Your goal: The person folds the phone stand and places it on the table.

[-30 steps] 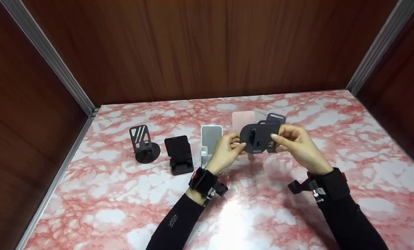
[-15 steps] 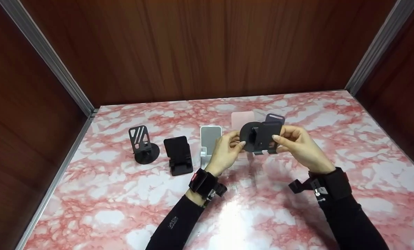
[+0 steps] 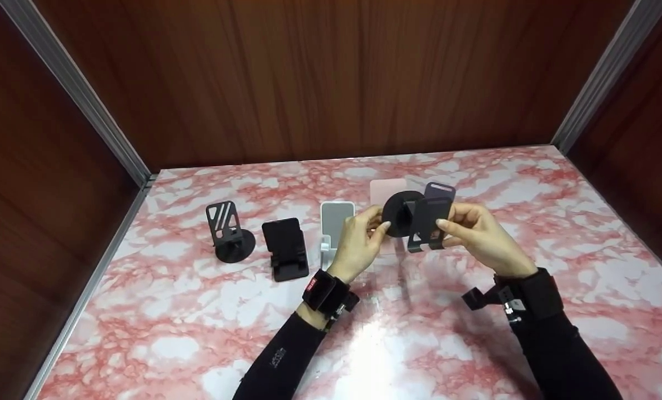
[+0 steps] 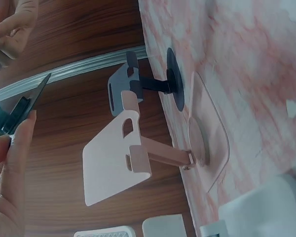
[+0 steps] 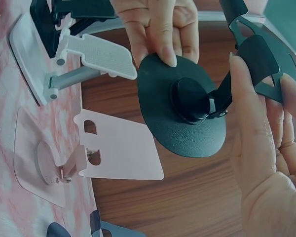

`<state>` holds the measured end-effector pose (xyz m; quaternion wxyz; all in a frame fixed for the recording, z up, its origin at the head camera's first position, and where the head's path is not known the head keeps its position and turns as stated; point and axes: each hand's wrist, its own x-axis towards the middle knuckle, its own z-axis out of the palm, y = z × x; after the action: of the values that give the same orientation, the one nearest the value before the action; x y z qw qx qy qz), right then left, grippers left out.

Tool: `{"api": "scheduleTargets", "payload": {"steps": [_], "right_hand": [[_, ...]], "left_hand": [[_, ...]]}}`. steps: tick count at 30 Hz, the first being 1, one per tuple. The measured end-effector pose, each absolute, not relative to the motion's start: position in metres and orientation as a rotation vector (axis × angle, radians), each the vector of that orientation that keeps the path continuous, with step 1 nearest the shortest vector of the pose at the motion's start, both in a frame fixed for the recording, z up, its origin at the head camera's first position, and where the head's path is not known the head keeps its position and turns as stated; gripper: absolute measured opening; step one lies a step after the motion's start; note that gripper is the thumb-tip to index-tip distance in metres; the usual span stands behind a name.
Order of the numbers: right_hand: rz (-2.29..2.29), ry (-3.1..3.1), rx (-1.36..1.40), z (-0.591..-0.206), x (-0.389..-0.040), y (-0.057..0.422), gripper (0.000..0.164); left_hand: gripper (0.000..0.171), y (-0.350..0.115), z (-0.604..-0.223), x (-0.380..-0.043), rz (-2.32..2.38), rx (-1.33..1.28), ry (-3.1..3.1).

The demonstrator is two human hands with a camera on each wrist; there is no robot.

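Both hands hold up a black phone stand [image 3: 430, 221] above the table. My left hand [image 3: 359, 240] pinches the rim of its round base [image 5: 197, 133] between thumb and fingers. My right hand [image 3: 484, 236] grips the side of its cradle plate, thumb on the near face. In the right wrist view a hinged arm [image 5: 221, 96] joins base and cradle, with the cradle tipped away from the disc. Behind the held stand are a pink phone stand [image 4: 113, 155] and a dark blue-grey phone stand [image 4: 122, 86], both upright on the table.
Left of the hands stand a black phone stand with slanted slots [image 3: 225, 228], a solid black phone stand [image 3: 285, 247] and a white-and-grey phone stand [image 3: 336, 222]. Wood-grain panels [image 3: 331, 78] enclose the back and sides of the marbled pink table [image 3: 159, 311].
The held stand's cradle has swung away from its base, turning about the hinge. The base now faces more upright and sits slightly higher. Both hands keep their grip; the other stands stay put.
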<state>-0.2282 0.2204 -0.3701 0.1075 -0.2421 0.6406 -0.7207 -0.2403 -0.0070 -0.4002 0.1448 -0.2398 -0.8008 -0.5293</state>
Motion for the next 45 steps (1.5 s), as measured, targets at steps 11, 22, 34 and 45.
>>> {"api": "scheduleTargets", "payload": {"steps": [11, 22, 34, 45], "right_hand": [[-2.052, 1.782, -0.714, -0.372, -0.230, 0.225, 0.017], [-2.010, 1.550, -0.714, -0.379, -0.236, 0.228, 0.024], [-1.961, 1.454, -0.685, -0.387, -0.241, 0.229, 0.027], [-1.909, 1.452, -0.697, -0.390, -0.243, 0.231, 0.029]], "left_hand": [[0.019, -0.009, -0.398, -0.240, -1.323, -0.770, -2.272], [0.015, -0.013, -0.396, -0.238, -1.015, -0.845, -2.153], [0.019, -0.015, -0.393, -0.235, -0.780, -0.916, -2.118], [0.023, -0.014, -0.391, -0.234, -0.639, -0.956, -2.139]]}}
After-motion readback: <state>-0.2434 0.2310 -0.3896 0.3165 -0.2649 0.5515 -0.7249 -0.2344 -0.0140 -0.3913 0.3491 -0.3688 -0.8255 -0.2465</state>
